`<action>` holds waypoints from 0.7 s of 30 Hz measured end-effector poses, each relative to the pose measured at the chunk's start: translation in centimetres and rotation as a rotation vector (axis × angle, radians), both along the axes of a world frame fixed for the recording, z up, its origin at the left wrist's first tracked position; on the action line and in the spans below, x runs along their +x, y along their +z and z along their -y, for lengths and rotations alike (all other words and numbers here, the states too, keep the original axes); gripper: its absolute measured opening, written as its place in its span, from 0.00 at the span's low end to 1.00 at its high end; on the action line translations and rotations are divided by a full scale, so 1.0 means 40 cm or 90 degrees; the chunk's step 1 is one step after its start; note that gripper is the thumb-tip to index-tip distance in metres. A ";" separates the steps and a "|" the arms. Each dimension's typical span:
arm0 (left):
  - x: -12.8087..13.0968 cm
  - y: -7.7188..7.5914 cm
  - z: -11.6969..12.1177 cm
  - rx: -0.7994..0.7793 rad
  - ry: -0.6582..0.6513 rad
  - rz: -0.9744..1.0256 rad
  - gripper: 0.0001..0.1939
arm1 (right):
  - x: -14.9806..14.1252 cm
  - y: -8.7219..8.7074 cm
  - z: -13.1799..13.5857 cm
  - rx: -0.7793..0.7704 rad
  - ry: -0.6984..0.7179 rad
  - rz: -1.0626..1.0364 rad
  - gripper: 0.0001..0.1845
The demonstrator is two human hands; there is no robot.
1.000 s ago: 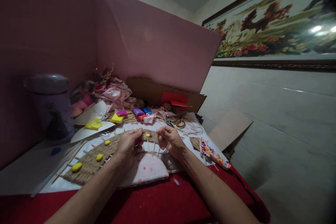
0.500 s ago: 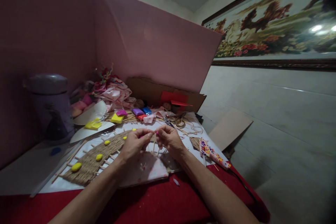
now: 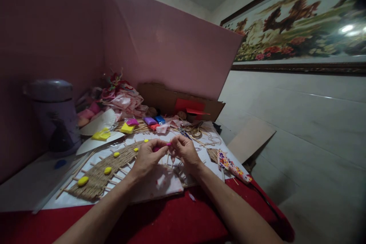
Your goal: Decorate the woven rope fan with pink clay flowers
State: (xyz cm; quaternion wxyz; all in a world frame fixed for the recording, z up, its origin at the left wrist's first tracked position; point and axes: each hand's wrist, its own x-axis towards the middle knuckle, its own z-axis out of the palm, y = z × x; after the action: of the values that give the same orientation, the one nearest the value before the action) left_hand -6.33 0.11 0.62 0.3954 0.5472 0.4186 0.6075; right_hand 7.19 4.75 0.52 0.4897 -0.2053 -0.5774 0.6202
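Starting nearest, along the bottom of the frame: a red-covered bench [image 3: 160,219]. Just above, at lower centre, a pale spotted fabric panel [image 3: 168,187], partly behind the left forearm [image 3: 105,206]. At frame centre, apparently shaping or parting soft pink clay [image 3: 169,144]: a small bit pinched at the thumb and forefinger of both left hand [image 3: 147,156] and right hand [image 3: 186,153], with fingertips almost meeting, and a deeper pink lump [image 3: 156,148] tucked inside the left. Impossible to tell exactly how the remaining fingers sit, beyond looking curled. Next, probably calls for a light, even pinch, to avoid flattening so small a piece. Behind, running from lower left towards centre, a woven band [image 3: 97,177] threaded on sticks, bearing yellow blobs [image 3: 83,181]. At right of centre, a floral-wrapped piece [image 3: 230,164]. Farther back, mid-frame, coloured packets [image 3: 127,128], then brown cardboard [image 3: 158,97].
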 end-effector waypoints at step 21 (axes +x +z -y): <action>-0.002 0.015 0.011 0.006 0.073 -0.110 0.11 | 0.001 -0.002 -0.002 0.064 -0.039 0.045 0.12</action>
State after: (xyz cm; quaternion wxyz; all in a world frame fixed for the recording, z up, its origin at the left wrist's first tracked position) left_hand -6.39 -0.32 1.23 0.3197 0.5748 0.4788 0.5815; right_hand 7.23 4.84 0.45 0.4972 -0.2199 -0.6181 0.5678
